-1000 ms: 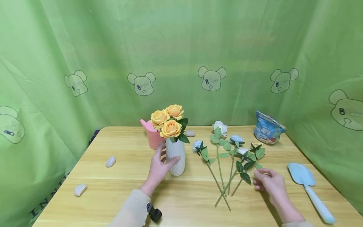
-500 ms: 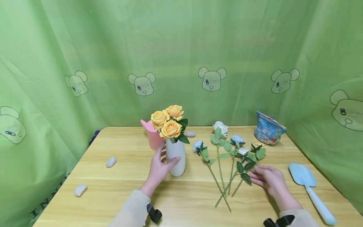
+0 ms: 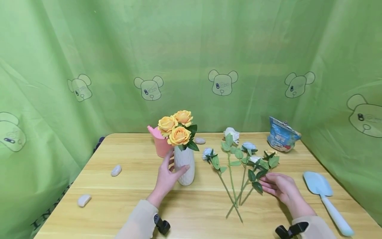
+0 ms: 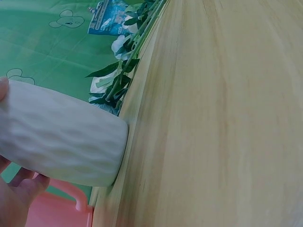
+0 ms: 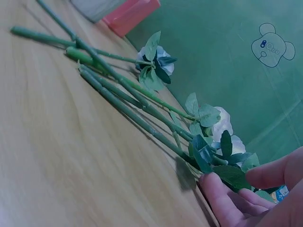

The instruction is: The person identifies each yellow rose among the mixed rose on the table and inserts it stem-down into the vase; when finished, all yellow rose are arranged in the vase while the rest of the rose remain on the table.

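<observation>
My left hand (image 3: 167,176) grips the white textured vase (image 3: 187,171) from its left side, fingers behind and thumb across the front. Three yellow-orange roses (image 3: 179,135) stand in it; the vase (image 4: 61,135) is upright on the table. At the right, my right hand (image 3: 282,189) holds a yellow rose (image 3: 271,153) by its leafy stem, thumb above and fingers low at the tabletop. Leaves (image 5: 232,175) partly hide that grip. White and pale blue roses (image 3: 249,146) lie beside it, their green stems (image 3: 231,181) crossing toward the front.
Behind the vase stands a pink watering can (image 3: 161,146). A light blue trowel (image 3: 319,184) lies far right, and a blue snack bag (image 3: 282,136) sits at the back right. Pale stones (image 3: 116,170) dot the wooden table (image 3: 134,192). Green curtain (image 3: 185,49) surrounds it.
My right hand has moved left and slightly up into the yellow rose's leaves, its fingers closing there. That stem's lower end has shifted a little left. My left hand stays on the vase.
</observation>
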Motion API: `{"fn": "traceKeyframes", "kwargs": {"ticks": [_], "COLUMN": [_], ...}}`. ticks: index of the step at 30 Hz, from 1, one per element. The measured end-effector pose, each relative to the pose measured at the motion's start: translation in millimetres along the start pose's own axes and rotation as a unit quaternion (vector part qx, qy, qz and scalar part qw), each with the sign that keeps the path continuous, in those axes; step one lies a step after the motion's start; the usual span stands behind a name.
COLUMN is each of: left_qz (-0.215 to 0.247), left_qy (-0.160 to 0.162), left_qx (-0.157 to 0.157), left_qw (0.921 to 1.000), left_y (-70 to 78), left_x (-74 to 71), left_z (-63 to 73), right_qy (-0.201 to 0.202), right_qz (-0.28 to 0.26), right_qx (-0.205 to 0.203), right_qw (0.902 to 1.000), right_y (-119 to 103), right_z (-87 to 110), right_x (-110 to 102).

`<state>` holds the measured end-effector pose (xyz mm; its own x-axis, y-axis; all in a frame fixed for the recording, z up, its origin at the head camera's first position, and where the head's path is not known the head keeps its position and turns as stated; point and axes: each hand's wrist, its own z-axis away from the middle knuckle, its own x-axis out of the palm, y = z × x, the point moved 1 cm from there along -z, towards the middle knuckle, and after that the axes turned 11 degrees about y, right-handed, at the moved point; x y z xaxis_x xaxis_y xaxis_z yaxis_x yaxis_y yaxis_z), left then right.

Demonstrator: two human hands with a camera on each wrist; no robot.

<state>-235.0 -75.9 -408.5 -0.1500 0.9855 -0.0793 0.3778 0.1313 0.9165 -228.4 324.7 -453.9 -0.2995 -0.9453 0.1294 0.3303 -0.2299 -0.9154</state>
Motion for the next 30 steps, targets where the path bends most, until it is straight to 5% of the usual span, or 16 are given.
{"fn": "traceKeyframes", "kwargs": {"ticks": [8,15,30], "left_qz": [0.002,-0.001,-0.011], "left_qy": [-0.001,0.014,0.018], "left_qx": [-0.003,0.009,0.009], "left_qw": [1.0,0.9999,0.9997], "left_y": [-0.7,-37.6,-38.3], "left_x": [0.7,3.8,3.9], "left_z": [-0.1,-8.5,-7.7], "right_qy": [-0.028,-0.038,-0.031], "right_qz": [-0.034,-0.085,-0.065], "right_qx": [0.011,0.032,0.043], "right_qw": [0.999,0.9952,0.9965], "right_y": [1.2,1.0,3.2], "right_z": [-1.0,1.5,10.9], "right_x": [-4.9,-12.2,-23.3]}}
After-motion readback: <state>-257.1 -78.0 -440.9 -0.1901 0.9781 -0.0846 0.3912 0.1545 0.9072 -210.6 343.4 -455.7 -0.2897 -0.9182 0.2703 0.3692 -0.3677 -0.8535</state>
